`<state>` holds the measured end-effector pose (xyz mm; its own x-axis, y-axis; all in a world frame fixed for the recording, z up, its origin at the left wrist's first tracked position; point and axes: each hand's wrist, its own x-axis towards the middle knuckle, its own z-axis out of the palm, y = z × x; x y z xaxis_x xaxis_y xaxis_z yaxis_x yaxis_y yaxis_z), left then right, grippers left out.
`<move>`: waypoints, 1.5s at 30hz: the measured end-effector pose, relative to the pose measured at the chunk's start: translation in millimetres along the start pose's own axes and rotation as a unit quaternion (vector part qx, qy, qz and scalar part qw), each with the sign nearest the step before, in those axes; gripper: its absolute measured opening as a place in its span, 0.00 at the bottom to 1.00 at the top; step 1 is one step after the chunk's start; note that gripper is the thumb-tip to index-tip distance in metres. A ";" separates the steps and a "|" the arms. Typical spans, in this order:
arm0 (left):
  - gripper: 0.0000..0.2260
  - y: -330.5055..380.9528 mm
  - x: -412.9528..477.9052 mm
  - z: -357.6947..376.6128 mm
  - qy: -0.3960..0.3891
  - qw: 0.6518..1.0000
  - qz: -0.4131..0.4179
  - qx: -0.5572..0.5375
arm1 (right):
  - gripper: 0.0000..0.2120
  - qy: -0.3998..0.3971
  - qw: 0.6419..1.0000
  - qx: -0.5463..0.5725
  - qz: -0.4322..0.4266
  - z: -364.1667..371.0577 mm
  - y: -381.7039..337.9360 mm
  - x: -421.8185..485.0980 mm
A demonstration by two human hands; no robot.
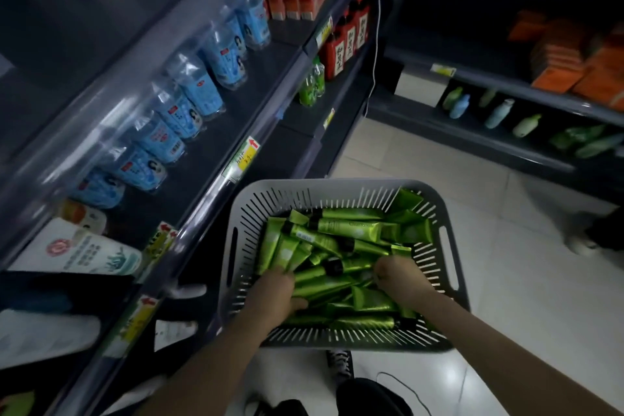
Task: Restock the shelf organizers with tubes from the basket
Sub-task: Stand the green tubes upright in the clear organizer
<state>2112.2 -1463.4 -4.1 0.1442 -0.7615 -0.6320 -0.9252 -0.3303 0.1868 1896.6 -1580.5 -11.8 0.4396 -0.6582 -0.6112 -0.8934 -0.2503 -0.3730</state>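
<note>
I see a grey slotted basket (pixel 337 189) heaped with green tubes (pixel 351 230), with dark shelves (pixel 256 84) to its left. In the basket's near half, my left hand (pixel 275 294) curls round several tubes. My right hand (pixel 401 280) digs in beside it, and I cannot tell its grip.

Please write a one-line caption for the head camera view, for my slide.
Left hand and right hand grasp green tubes inside a grey slotted basket beside dark shop shelves.

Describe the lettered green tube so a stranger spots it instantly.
Find the grey slotted basket beside the shelves. At the pile's far end, one green tube lies crosswise on top, black cap leftward. Only it shows a pale printed word.
</note>
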 end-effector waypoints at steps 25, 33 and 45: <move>0.11 2.1 -16.6 -23.6 0.061 0.987 -0.020 -0.144 | 0.15 0.025 0.996 0.008 -0.089 -8.2 -49.8 -16.1; 0.13 -13.8 -63.9 -109.9 0.220 0.935 -0.063 -0.272 | 0.18 0.187 0.961 0.137 -0.151 -69.3 -126.9 -41.1; 0.14 -66.5 -204.3 -220.1 0.493 0.779 0.009 -0.386 | 0.06 0.189 0.847 0.325 -0.374 -147.1 -293.6 -119.6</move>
<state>2221.5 -1408.6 278.2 0.6862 -0.7020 0.1908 -0.4982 -0.2624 0.8264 2092.7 -1532.7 273.5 0.6895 -0.6993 0.1885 -0.0829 -0.3348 -0.9387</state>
